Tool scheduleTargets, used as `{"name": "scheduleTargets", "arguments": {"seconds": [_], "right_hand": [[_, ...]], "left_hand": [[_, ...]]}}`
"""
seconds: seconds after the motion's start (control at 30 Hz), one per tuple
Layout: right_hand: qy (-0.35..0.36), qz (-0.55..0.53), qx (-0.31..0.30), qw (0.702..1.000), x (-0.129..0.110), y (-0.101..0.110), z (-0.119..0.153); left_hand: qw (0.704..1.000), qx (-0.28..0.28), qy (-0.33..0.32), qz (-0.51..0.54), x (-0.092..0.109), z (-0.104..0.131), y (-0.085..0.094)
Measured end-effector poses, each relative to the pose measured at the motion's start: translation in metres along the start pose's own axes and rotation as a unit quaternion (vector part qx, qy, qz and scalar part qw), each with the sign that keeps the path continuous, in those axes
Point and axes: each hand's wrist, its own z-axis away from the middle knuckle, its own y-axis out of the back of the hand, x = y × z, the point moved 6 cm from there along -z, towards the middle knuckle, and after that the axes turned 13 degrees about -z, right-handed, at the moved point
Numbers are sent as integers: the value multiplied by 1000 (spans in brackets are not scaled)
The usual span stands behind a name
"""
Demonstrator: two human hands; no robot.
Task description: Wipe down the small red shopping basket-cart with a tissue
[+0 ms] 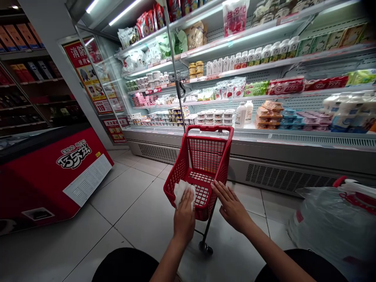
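A small red shopping cart with a latticed plastic basket stands on the floor before me. My left hand presses a crumpled white cloth against the near left rim of the basket, fingers laid over it. Whether the cloth is paper or fabric I cannot tell. At the near right rim, my right hand has its fingers stretched out, with the fingertips at the basket's edge and nothing held. Below the basket a dark caster wheel shows.
Behind the cart runs an open refrigerated case stocked with yogurts, bottles and bags. A red freezer chest stands on the left. On the right is a large clear plastic water jug. Pale tiles cover the floor.
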Motion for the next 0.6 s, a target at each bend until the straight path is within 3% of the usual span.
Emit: {"name": "scheduleTargets", "arguments": {"seconds": [0.13,0.27,0.4,0.6], "right_hand": [[-13,-20,9,1000,-12,-6,1],[-26,-36,2,999,-10,-1,5],[-40,-44,1,998,-1,5,12],[-37,-35,-5,999,1,8,17]], "left_hand": [[998,-14,-43,42,53,7,-4],[992,-30,-105,58,71,9,4],[972,-60,-223,33,56,14,9],[976,-63,-208,-21,4,15,12]]}}
